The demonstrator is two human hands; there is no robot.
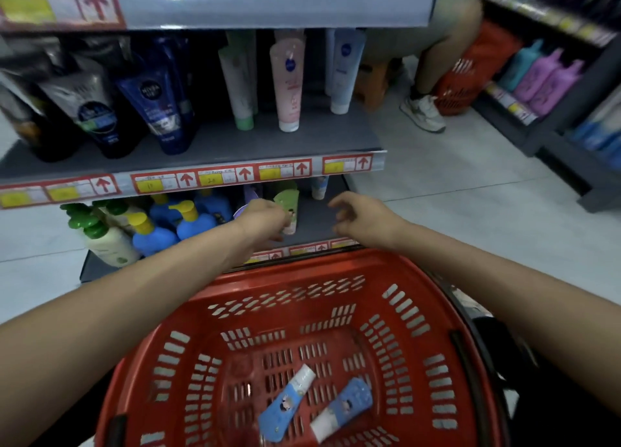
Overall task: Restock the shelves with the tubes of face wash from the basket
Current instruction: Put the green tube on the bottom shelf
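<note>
1. Red basket [336, 265] is sitting nearest, just before the bottom shelf [312, 218].
2. Left grip [265, 218] is holding a green tube [285, 199] upright near that shelf's front edge.
3. Right grip [366, 218] is hovering beside it, fingers loosely curled, holding nothing.
4. Left blue tube [287, 403] and right blue tube [342, 409] are lying on the basket's floor.

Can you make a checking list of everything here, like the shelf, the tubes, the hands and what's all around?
Surface: grey bottom shelf, with a red basket in front of it.
Job's things: two blue tubes lie in the basket; a green tube stands on the bottom shelf.
Clutter: pump bottles on the shelf's left; a pink tube among others on the shelf above.
Hands: left hand seems to grip the green tube; right hand is loosely curled and holds nothing.
Cables: nothing seen.
Surroundings: tiled floor, another person's shoe, a second basket, purple bottles on a far shelf.
</note>
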